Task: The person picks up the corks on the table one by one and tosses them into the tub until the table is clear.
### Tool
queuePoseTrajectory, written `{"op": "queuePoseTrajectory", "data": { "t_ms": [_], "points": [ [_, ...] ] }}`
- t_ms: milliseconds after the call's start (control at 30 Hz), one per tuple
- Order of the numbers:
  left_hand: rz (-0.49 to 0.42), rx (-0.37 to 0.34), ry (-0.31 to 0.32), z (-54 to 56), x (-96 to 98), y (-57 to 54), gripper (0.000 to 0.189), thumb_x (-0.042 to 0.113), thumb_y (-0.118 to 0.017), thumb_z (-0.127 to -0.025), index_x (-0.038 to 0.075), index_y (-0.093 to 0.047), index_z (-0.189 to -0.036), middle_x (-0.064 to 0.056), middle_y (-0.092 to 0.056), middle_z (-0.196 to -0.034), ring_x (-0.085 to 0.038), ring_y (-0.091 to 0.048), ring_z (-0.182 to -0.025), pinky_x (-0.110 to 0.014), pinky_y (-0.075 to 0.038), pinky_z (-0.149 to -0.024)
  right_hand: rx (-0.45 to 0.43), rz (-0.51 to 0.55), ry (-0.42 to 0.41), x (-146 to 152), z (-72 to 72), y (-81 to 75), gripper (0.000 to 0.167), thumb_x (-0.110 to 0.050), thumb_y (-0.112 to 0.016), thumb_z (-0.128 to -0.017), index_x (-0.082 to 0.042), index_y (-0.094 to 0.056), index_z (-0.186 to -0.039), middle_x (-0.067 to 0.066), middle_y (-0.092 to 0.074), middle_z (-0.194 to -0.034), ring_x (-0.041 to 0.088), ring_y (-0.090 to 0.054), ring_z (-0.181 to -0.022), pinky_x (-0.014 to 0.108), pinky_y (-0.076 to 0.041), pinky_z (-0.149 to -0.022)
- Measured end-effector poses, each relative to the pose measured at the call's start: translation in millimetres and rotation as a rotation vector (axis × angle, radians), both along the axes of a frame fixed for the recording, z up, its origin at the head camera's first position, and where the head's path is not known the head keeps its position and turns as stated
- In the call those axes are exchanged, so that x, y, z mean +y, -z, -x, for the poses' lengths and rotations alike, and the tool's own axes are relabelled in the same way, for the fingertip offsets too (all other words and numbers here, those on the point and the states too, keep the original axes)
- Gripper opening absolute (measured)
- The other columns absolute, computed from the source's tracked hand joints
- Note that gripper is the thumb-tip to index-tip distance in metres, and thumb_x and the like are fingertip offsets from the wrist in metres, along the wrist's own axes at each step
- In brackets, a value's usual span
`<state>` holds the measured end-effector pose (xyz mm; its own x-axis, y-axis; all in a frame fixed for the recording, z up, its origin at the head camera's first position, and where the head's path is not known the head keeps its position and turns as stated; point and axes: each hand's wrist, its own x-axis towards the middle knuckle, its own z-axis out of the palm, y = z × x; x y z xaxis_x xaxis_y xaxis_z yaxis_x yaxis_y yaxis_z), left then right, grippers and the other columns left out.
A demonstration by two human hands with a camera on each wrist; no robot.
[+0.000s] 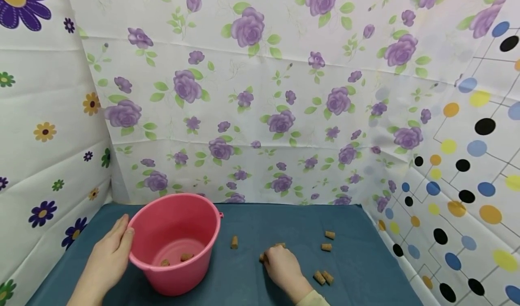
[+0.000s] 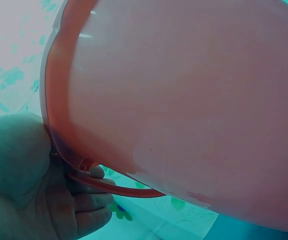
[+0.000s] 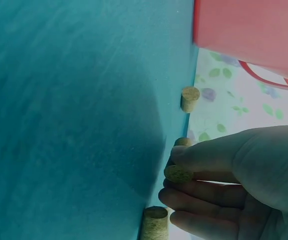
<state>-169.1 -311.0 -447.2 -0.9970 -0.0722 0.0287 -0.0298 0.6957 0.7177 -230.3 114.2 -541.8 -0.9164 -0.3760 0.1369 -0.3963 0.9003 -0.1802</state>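
Note:
A pink bucket point(image 1: 174, 276) stands on the left of the blue cloth, its mouth tipped toward the head camera. My left hand point(image 1: 106, 252) grips its left rim, the thumb at the edge; in the left wrist view the fingers lie beside the red handle point(image 2: 126, 191). Two corks point(image 1: 187, 257) lie inside the bucket. Down at the cloth, my right hand point(image 1: 283, 267) pinches a cork point(image 3: 178, 174) between thumb and fingers. Just behind that hand, another cork point(image 1: 280, 244) is partly hidden. One upright cork point(image 1: 234, 242) stands between the bucket and the right hand.
To the right of my right hand lie two corks point(image 1: 323, 277) side by side. Farther back are a cork point(image 1: 326, 247) and one more cork point(image 1: 330, 235). Flowered sheeting point(image 1: 260, 130) walls off the back, and a dotted sheet point(image 1: 459, 206) borders the right.

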Motion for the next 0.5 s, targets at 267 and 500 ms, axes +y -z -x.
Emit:
{"op": "queuePoseTrajectory", "data": {
  "t_ms": [267,500],
  "points": [
    [0.003,0.004,-0.005,-0.8,-1.8,1.1,0.075,0.045,-0.019,-0.118,-0.015,-0.011,-0.163,-0.041,-0.010,-0.167,-0.062,-0.012,-0.154,-0.080,-0.021,-0.116,-0.051,0.143,0.013,-6.7,6.1,-12.4,0.004,-0.012,-0.081,-0.096,-0.014,-0.082,-0.092,-0.004,-0.072,-0.077,0.007,-0.063,-0.060,0.030,-0.056,-0.054],
    [-0.004,0.036,-0.005,-1.3,-0.1,2.4,0.074,0.044,-0.021,-0.118,-0.014,-0.013,-0.163,-0.041,-0.011,-0.167,-0.062,-0.013,-0.154,-0.080,-0.022,-0.116,-0.035,0.317,0.087,-15.4,10.8,-28.6,0.017,-0.013,-0.082,-0.096,-0.012,-0.083,-0.112,0.003,-0.080,-0.099,0.017,-0.076,-0.085,0.036,-0.064,-0.069]
  ]
}}
